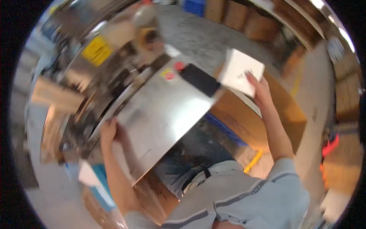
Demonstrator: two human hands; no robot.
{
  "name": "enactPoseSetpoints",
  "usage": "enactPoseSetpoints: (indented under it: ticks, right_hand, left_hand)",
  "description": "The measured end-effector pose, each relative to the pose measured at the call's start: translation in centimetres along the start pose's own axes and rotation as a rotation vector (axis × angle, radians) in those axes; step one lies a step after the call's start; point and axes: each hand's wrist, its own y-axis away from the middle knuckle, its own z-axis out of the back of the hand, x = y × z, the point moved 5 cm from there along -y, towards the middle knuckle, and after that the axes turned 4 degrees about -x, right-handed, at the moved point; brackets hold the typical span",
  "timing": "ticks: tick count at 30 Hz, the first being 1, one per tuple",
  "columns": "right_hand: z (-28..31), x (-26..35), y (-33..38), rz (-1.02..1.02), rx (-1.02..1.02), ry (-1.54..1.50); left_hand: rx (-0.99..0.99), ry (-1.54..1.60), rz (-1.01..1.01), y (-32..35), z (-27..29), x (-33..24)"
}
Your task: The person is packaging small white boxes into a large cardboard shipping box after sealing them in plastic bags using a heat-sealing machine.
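My right hand (259, 89) is raised to the right and grips a flat white sheet or packet (241, 71) by its lower corner. Beneath it lies a brown cardboard box (244, 120). My left hand (108, 131) rests at the left edge of a shiny steel machine panel (160, 114), its fingers curled against the metal; whether it holds anything I cannot tell. The panel carries a black screen (200, 79) and a red button (179, 66). The picture is blurred by motion.
A machine with a yellow label (97, 50) and a tape roll (148, 36) stands at the upper left. Cardboard boxes (244, 19) line the back. Blue and white items (93, 177) lie at the lower left. A blue pallet edge (225, 129) and a yellow floor line (253, 162) show below.
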Motion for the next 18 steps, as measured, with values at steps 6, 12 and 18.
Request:
enactPoseSetpoints:
  ticks: [6,12,18]
  right_hand:
    - [14.0,-9.1,-8.1,-0.119,-0.23,0.136]
    - [18.2,-20.9,-8.0,-0.518,-0.225,0.403]
    - [15.6,-30.4,-9.8,-0.617,-0.14,0.308]
  left_hand:
    - [-0.117,0.297,-0.092,4.7,0.9,-3.8]
    - [-0.084,-0.224,-0.276,17.7,-2.4,-19.2]
    - [-0.09,-0.114,-0.423,17.9,-5.8,-20.0]
